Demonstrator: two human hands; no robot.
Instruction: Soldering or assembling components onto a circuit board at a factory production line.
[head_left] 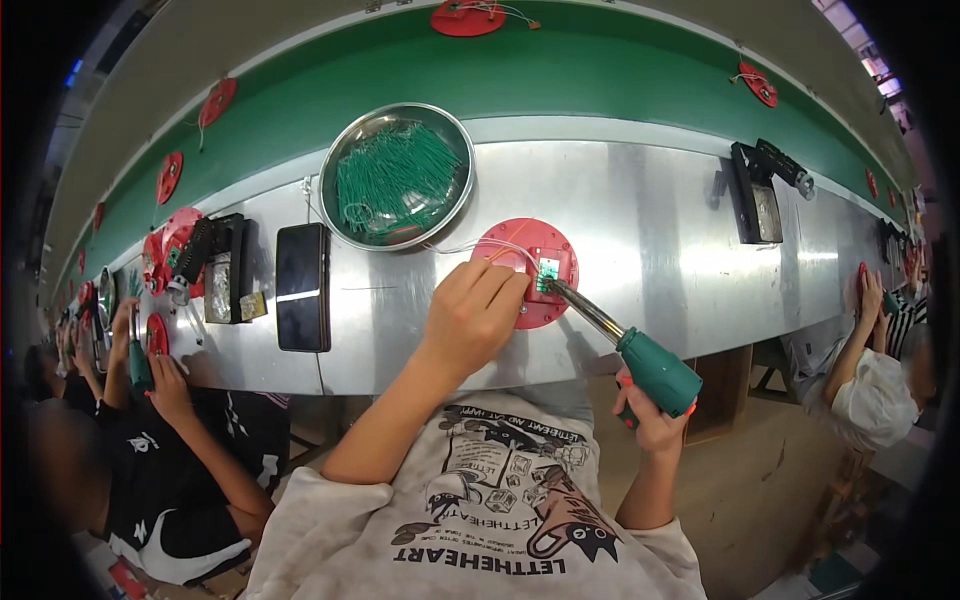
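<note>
A round red plastic disc (541,314) lies flat on the metal bench in front of me. In its recess is a small green circuit board (548,268), with thin white wires (505,245) running to it. My right hand (655,413) is wrapped round the handle of a green soldering gun (655,368), its metal tip touching the board or just over it. My left hand (474,312) rests on the left part of the disc, fingers curled together close to the wires. Whatever its fingertips pinch is hidden beneath them.
A steel bowl (465,205) of green wires stands behind my left hand. Left of it lie a black phone (302,288) and a black soldering stand (238,270); another stand (757,200) is at right. More red discs (468,18) sit along the green strip. Co-workers sit on both sides.
</note>
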